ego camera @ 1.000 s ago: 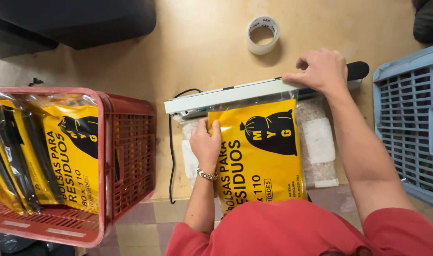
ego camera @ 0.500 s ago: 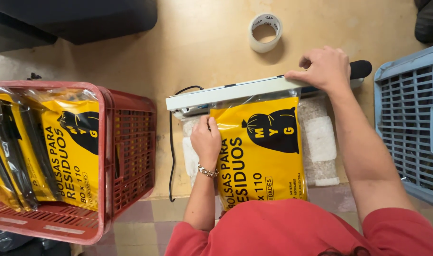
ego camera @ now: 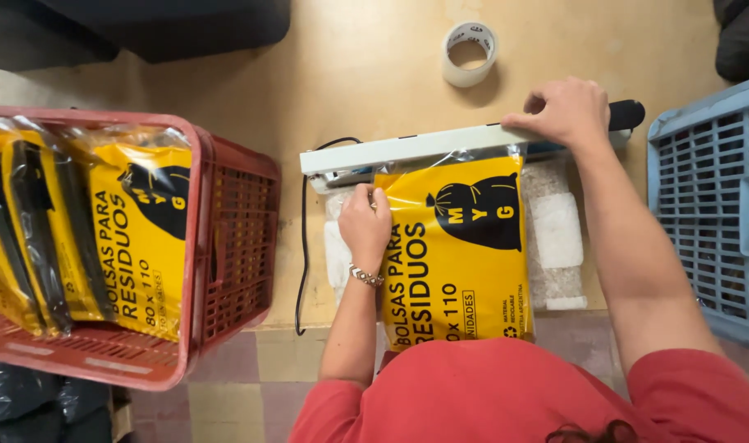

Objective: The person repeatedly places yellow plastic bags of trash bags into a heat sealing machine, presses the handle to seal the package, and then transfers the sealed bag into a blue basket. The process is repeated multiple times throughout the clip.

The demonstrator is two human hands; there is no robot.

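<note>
Both hands are working at a long white sealing bar (ego camera: 407,150) on a wooden tabletop (ego camera: 366,74), seen from the head camera looking straight down. The right hand (ego camera: 565,111) is curling over the right end of the bar, fingers folded down on it and pressing, just beside the bar's black handle (ego camera: 627,114). The left hand (ego camera: 365,226) is lying on the left edge of a yellow packet (ego camera: 461,254) printed with a black sack shape, its fingers gripping that edge near the top corner. The packet is lying flat in front of the person, its clear top edge tucked under the bar, its lower end reaching the person's red shirt (ego camera: 506,394).

A roll of clear tape (ego camera: 470,53) is sitting on the table beyond the bar, well apart from both hands. To the left a red crate (ego camera: 235,238) is holding more yellow packets (ego camera: 137,238) standing on edge. A blue crate (ego camera: 711,213) is showing at the right edge.
</note>
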